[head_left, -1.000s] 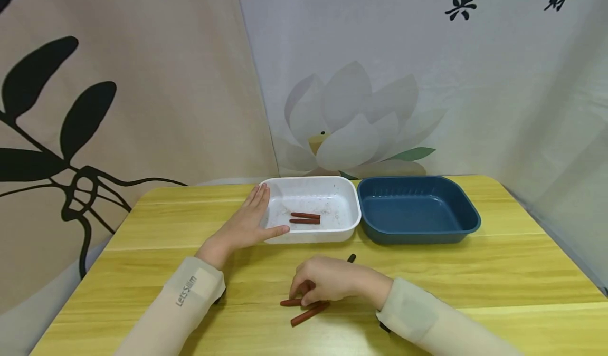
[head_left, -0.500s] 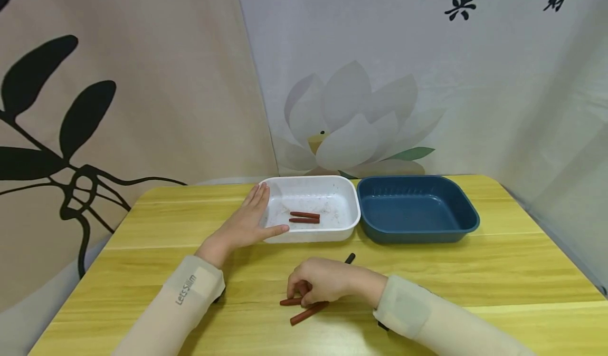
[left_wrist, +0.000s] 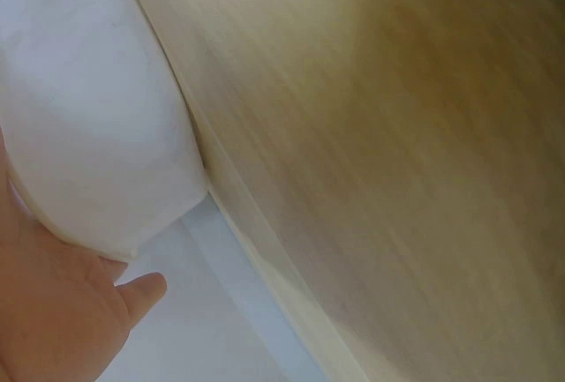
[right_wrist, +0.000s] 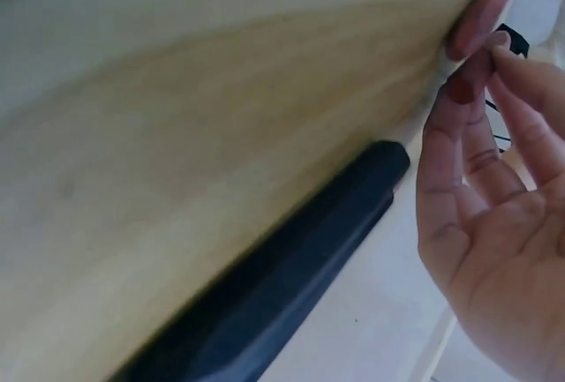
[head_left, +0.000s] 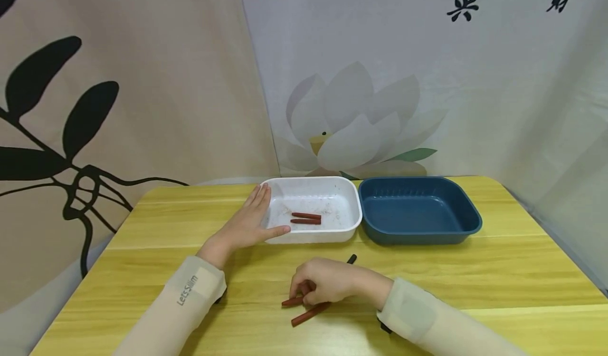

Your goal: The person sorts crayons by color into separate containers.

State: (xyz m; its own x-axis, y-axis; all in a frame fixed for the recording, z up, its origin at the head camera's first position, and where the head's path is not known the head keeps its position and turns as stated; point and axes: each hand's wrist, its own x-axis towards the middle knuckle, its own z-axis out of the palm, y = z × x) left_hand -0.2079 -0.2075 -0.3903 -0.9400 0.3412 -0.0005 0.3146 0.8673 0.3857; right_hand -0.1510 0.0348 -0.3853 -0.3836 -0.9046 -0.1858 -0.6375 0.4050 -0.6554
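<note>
My right hand (head_left: 328, 281) pinches a reddish-brown crayon-like stick (head_left: 291, 302) between thumb and fingertips, low over the table. In the right wrist view the end of this stick (right_wrist: 461, 91) shows at the fingertips. A second reddish-brown stick (head_left: 309, 315) lies just in front of the hand, partly under it. Behind the hand a black stick (head_left: 352, 259) pokes out, its middle hidden. My left hand (head_left: 242, 228) rests on the left end of a white plastic tray (head_left: 349, 234), fingers straight along the side and thumb at the front rim. Two reddish-brown sticks (head_left: 306, 221) lie inside that tray.
A dark blue tray (head_left: 418, 238) stands right beside the white one, on its right. Both are near the back edge of the wooden table (head_left: 518, 271). Behind the table hangs a printed cloth (head_left: 199, 82).
The stick pinched in my right hand has tilted slightly, its outer end dipping. My left hand and the trays have kept their places.
</note>
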